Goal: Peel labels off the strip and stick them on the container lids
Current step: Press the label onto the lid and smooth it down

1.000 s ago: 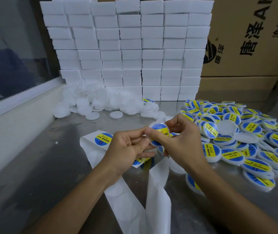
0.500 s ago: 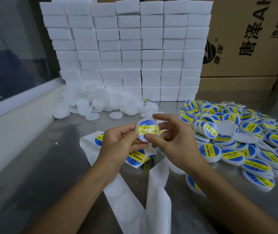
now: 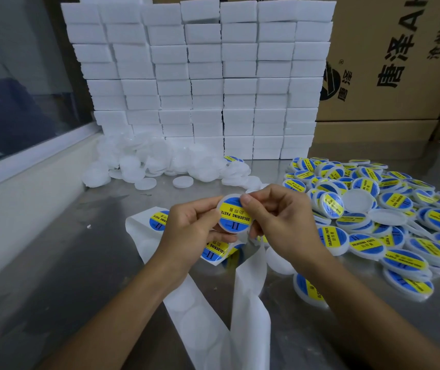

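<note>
Held lid: a round, translucent white plastic container lid is held above the table, tilted toward the camera; its face is covered by a glossy round label, blue with a yellow band printed "SOLDERING PASTE".
Left hand: the left hand is curled round the lid's left edge, thumb on top, fingers tucked beneath.
Right hand: the right hand is curled at the lid's right edge, the thumb tip pressed on the label's upper right, the fingers bent behind the lid.
Label strip: a white, smooth backing strip lies folded on the table below the hands, marked with faint round outlines; blue-and-yellow labels are seen on it beside and under the left hand.
Labelled lids: a loose heap of labelled lids is spread at the right, a few turned plain side up.
Plain lids: a pile of unlabelled white lids is banked at the back.
Table: a dull, brushed metal table is used as the work surface.
Background: stacked white foam blocks and printed cardboard boxes are seen behind.
</note>
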The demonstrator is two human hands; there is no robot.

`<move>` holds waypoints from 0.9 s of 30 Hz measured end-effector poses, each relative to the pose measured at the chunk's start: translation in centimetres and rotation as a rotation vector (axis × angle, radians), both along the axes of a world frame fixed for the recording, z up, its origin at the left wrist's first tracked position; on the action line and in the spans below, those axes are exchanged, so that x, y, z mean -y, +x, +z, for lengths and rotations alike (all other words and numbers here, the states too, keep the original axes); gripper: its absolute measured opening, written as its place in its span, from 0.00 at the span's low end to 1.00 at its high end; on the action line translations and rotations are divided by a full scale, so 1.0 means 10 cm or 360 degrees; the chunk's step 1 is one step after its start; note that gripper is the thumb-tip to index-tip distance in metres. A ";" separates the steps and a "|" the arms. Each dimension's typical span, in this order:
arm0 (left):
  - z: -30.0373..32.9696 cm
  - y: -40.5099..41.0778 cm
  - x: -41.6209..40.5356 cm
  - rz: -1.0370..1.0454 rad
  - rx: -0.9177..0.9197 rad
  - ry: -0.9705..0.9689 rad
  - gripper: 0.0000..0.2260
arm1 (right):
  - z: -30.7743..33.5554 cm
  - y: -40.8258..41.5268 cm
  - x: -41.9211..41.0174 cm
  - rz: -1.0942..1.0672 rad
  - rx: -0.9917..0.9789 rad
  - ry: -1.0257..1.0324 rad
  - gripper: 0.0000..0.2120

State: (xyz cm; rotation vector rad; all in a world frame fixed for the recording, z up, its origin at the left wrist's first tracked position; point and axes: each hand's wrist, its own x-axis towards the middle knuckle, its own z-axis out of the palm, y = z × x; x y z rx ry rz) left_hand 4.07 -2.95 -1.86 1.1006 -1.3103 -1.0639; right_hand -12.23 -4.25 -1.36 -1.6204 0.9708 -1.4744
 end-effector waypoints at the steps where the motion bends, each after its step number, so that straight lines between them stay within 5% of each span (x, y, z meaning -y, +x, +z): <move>1: 0.00 0.00 0.00 0.0013 -0.0019 0.0010 0.11 | -0.02 0.01 0.00 -0.0049 -0.0055 -0.0022 0.05; 3: 0.00 0.00 0.01 0.0046 -0.0095 0.0044 0.10 | -0.05 0.02 0.00 -0.0185 -0.0275 -0.0099 0.07; 7: 0.01 0.03 0.02 0.0097 -0.0191 0.0079 0.09 | -0.10 0.05 -0.03 -0.0326 -0.0741 -0.0393 0.28; 11: 0.02 0.03 0.01 0.0036 -0.0257 0.0100 0.09 | -0.07 0.02 -0.02 -0.0371 -0.0845 -0.0602 0.30; 17: 0.03 0.03 0.01 -0.0011 -0.0300 0.0111 0.10 | -0.08 0.04 -0.04 -0.0426 -0.0815 -0.0665 0.32; 23: 0.03 0.02 0.00 -0.0054 -0.0293 0.0092 0.09 | -0.09 0.02 -0.03 -0.0439 -0.0777 -0.0717 0.18; 27: -0.07 0.03 0.03 0.0247 0.0204 -0.0163 0.08 | -0.06 -0.13 0.08 -0.0521 -0.0799 -0.0661 0.13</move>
